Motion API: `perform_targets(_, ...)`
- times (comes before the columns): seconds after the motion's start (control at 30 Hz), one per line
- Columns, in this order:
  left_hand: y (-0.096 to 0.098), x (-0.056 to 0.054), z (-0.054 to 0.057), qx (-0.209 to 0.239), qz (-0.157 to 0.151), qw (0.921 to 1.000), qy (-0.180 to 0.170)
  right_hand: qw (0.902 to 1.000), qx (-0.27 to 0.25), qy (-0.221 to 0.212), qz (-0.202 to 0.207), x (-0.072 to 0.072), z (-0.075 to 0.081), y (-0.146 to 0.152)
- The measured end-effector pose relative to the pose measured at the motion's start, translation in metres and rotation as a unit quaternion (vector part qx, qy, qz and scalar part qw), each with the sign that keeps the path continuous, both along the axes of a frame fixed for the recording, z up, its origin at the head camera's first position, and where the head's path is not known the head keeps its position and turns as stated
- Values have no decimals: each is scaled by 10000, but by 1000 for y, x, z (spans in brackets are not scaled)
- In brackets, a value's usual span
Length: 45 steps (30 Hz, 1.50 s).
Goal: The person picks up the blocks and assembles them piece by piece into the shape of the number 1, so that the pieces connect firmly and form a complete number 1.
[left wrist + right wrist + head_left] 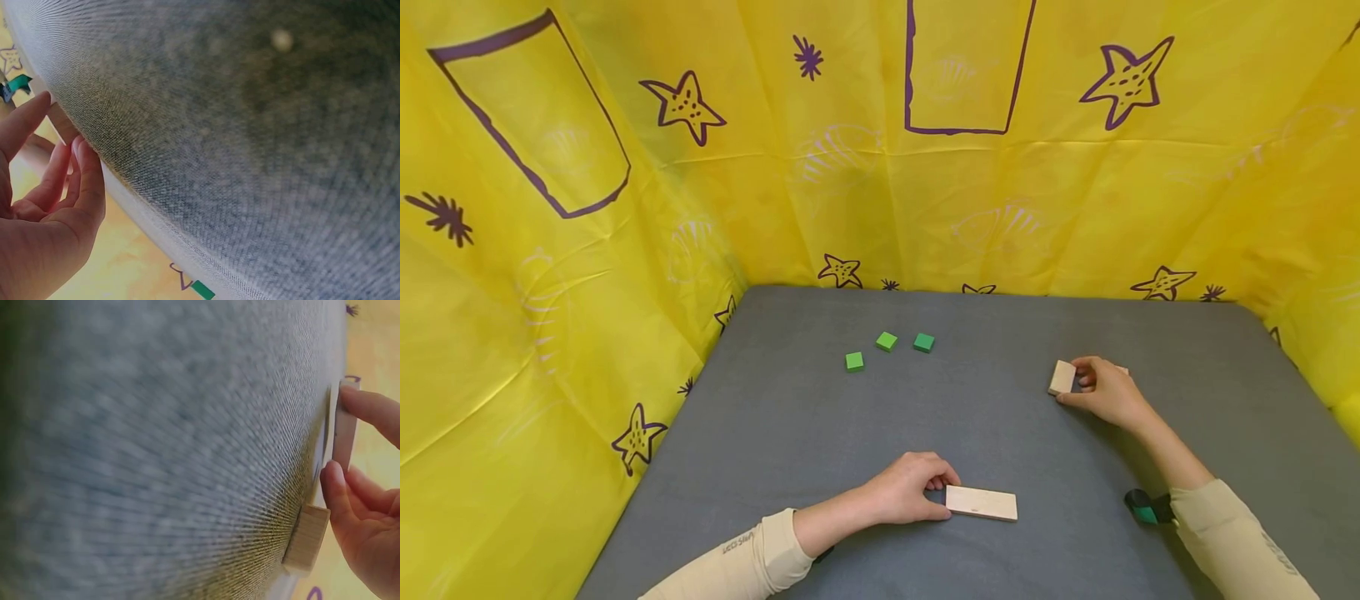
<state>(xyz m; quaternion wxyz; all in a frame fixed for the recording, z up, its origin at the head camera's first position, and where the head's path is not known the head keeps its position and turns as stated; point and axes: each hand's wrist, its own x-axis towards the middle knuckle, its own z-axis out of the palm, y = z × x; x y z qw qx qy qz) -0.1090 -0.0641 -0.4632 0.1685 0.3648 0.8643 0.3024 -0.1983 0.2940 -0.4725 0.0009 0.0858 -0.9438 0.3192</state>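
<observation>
My left hand pinches the near-left end of a long flat wooden plank between thumb and fingertips. In the left wrist view, the plank's end shows between the thumb and fingers. Farther off on the right, my right hand holds a small wooden block by its edges. The right wrist view shows that block between thumb and fingertips. A second wooden block lies on the cloth beside the hand; in the head view only a corner shows behind the hand.
Three small green square blocks lie toward the back: a light green one, another light green one and a darker one. Grey cloth covers the table. Yellow patterned curtains stand around its back and sides.
</observation>
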Motion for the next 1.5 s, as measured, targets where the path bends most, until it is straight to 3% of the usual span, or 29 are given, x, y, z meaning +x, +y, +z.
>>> perform_targets(0.23, -2, 0, 0, 173, -190, 9994, 221, 9999, -140, -45, 23, 6, -1, -4)
perform_targets(0.57, 0, 0, -2, -25, -32, 10000, 35, 9989, -393, -252, 27, 13, -1, -12)
perform_targets(1.2, -1, 0, -2, 88, -46, 9999, 30, 9961, -731, -429, 259, 28, 9, -34)
perform_targets(1.5, 0, 0, -3, 50, -49, 9999, 104, 9959, -654, -420, 473, 36, 11, -48)
